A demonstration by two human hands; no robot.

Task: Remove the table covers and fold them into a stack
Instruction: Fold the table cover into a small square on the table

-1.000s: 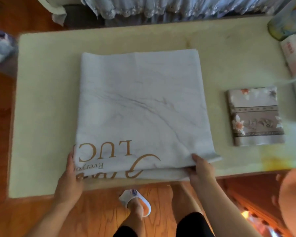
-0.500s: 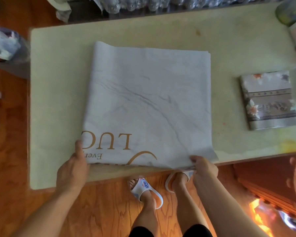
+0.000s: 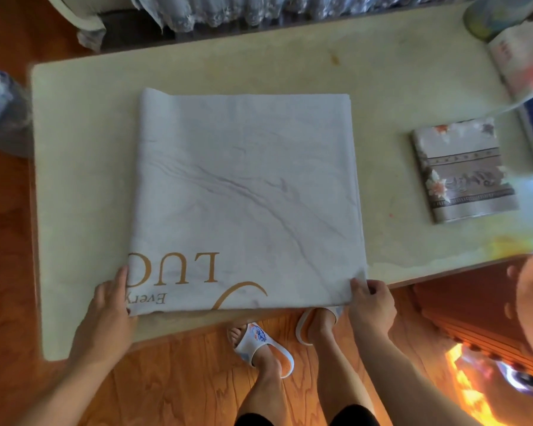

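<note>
Presently, cover: a white marble-patterned table cover (image 3: 243, 192) with gold lettering is laid folded on the table (image 3: 83, 179), its near edge lying close to the table's near edge
Left hand: the left hand (image 3: 110, 305) is set at the near-left corner, the thumb laid on top of the cloth and the fingers curled round its edge, so that the corner is pinched
Right hand: the right hand (image 3: 371, 302) is placed at the near-right corner, which is gripped between thumb and curled fingers
Folded cover: a floral table cover (image 3: 462, 170), already folded small, is seen on the table to the right, well apart from the white one
Floor: wooden boards and two feet in white slippers (image 3: 262, 345) are seen below the table edge
</note>
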